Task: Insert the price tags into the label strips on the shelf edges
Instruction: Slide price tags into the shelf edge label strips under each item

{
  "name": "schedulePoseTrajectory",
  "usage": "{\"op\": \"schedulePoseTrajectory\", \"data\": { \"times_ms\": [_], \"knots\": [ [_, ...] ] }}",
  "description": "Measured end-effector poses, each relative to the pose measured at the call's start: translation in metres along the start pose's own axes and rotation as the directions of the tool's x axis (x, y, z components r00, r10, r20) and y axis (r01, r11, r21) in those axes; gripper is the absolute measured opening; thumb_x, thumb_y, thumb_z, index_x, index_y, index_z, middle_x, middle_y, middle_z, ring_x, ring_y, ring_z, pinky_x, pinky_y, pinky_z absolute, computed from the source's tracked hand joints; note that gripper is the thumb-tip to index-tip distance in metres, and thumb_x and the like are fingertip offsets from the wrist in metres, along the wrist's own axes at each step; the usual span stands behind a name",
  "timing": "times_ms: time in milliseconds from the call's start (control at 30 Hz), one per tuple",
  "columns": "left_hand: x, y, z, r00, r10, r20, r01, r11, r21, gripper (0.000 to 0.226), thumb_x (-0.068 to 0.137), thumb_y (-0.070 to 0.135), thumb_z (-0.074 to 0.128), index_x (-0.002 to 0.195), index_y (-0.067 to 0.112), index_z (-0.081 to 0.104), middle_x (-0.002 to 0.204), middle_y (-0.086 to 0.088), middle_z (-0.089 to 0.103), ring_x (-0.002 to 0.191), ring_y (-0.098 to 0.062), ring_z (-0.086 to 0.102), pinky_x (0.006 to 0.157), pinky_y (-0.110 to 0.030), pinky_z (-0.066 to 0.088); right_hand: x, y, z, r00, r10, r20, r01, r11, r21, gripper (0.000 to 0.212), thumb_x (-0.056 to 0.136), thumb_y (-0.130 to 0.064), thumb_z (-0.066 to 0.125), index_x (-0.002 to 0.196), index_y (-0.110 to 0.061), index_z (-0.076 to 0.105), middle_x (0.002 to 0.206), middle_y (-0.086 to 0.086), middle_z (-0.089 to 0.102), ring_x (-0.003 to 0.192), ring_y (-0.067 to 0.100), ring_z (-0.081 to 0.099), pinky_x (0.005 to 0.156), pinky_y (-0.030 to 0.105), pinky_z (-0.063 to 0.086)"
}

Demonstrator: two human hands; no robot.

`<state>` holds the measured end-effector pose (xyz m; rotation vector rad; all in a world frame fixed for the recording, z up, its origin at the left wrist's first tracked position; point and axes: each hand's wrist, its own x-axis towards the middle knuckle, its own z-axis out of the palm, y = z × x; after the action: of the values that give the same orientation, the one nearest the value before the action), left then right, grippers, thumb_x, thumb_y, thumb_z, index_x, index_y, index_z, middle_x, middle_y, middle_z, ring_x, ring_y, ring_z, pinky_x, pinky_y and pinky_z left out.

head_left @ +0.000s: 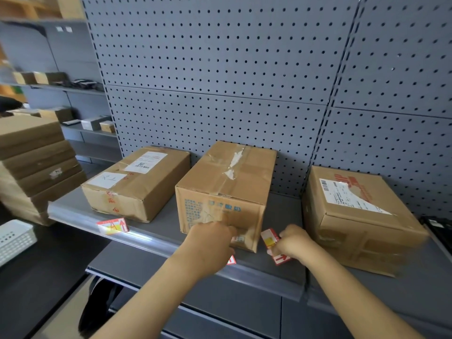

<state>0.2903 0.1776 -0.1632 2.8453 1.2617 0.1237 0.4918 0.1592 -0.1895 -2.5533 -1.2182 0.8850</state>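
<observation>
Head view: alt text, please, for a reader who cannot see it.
Two bare hands, left hand and right hand, work red-and-white paper price tags at a grey metal shelf edge, before three brown cardboard boxes.

Both arms outstretched, left hand (pixel 210 243) and right hand (pixel 294 242) curled.

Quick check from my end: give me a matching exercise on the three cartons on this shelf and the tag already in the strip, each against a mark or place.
Things:
1. left carton
2. middle carton
3. right carton
4. price tag in the label strip

Marks or places:
A. blue print on its front face
B. below the left carton
C. red print beside its shipping label
D. two white labels on top

Pairs: 1-D, 2-A, 3-C, 4-B
</observation>
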Motion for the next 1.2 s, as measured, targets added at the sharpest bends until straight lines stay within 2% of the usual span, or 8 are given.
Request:
{"op": "schedulePoseTrajectory", "data": {
  "times_ms": [167,267,433,567,733,900,1067,1200],
  "knots": [
    [0.001,0.001,-0.002,1.000,0.006,0.024,-0.006,1.000,0.003,0.028,0.088,0.030,0.052,0.115,0.023,0.059,0.118,-0.001,0.064,0.106,-0.026,0.061,0.088,-0.039,0.051,0.001,0.005,0.006,0.985,-0.110,-0.130,0.109,0.994,-0.013,0.028,0.078,-0.019,0.068,0.104,-0.007,0.063,0.104,0.014,0.066,0.091,0.027,0.065,0.073,0.031,0.054],
    [0.002,0.005,-0.004,0.999,0.034,0.023,-0.034,0.999,0.008,0.027,0.089,0.031,0.053,0.114,0.022,0.059,0.118,-0.002,0.063,0.105,-0.027,0.061,0.088,-0.040,0.051,-0.011,0.005,0.005,0.955,-0.161,-0.248,0.159,0.987,-0.027,0.014,0.083,-0.023,0.060,0.090,-0.012,0.065,0.087,0.011,0.065,0.080,0.029,0.064,0.061,0.028,0.048],
    [0.009,0.018,-0.011,0.991,0.129,-0.043,-0.126,0.990,0.069,0.024,0.094,0.028,0.048,0.114,0.021,0.059,0.117,-0.004,0.064,0.101,-0.026,0.063,0.085,-0.039,0.054,-0.044,0.005,-0.014,0.900,-0.249,-0.359,0.269,0.963,0.006,0.014,0.083,-0.019,0.058,0.095,-0.018,0.065,0.092,0.008,0.067,0.083,0.028,0.063,0.068,0.034,0.053],
    [0.024,0.043,-0.021,0.974,0.222,-0.034,-0.220,0.974,0.050,0.028,0.092,0.033,0.052,0.117,0.023,0.056,0.119,-0.002,0.060,0.109,-0.024,0.058,0.087,-0.037,0.051,-0.073,0.024,-0.030,0.876,-0.296,-0.381,0.324,0.946,0.010,0.016,0.083,-0.016,0.060,0.098,-0.021,0.065,0.097,0.004,0.068,0.085,0.022,0.062,0.072,0.036,0.055],
    [0.039,0.097,-0.029,0.934,0.355,-0.043,-0.355,0.935,0.007,0.031,0.092,0.028,0.050,0.122,0.025,0.053,0.119,0.000,0.060,0.109,-0.022,0.059,0.084,-0.035,0.050,-0.106,0.073,-0.053,0.832,-0.233,-0.504,0.316,0.945,0.086,0.009,0.084,-0.021,0.063,0.091,-0.024,0.067,0.088,-0.002,0.069,0.080,0.016,0.062,0.070,0.035,0.054],
    [0.043,0.181,-0.030,0.867,0.495,-0.049,-0.489,0.866,0.103,0.024,0.093,0.019,0.046,0.115,0.022,0.056,0.110,-0.002,0.064,0.098,-0.024,0.062,0.069,-0.031,0.045,-0.138,0.150,-0.073,0.784,-0.094,-0.613,0.243,0.956,0.165,0.009,0.084,-0.020,0.063,0.091,-0.026,0.064,0.089,-0.001,0.068,0.080,0.017,0.062,0.072,0.038,0.054],
    [0.045,0.279,-0.022,0.785,0.619,-0.009,-0.615,0.782,0.103,0.014,0.089,0.024,0.051,0.099,0.019,0.059,0.106,-0.005,0.064,0.098,-0.027,0.062,0.077,-0.034,0.052,-0.184,0.250,-0.094,0.741,0.043,-0.670,0.178,0.949,0.259,0.015,0.089,-0.019,0.058,0.104,-0.021,0.062,0.094,0.002,0.068,0.085,0.020,0.065,0.073,0.036,0.055],
    [0.032,0.376,-0.016,0.746,0.666,0.021,-0.664,0.742,0.094,0.022,0.091,0.030,0.049,0.108,0.022,0.060,0.114,-0.004,0.063,0.103,-0.027,0.062,0.078,-0.037,0.051,-0.227,0.337,-0.111,0.705,0.135,-0.697,0.118,0.946,0.303,0.023,0.090,-0.019,0.058,0.113,-0.019,0.061,0.105,0.005,0.070,0.091,0.021,0.066,0.078,0.038,0.055]
  ]
}}
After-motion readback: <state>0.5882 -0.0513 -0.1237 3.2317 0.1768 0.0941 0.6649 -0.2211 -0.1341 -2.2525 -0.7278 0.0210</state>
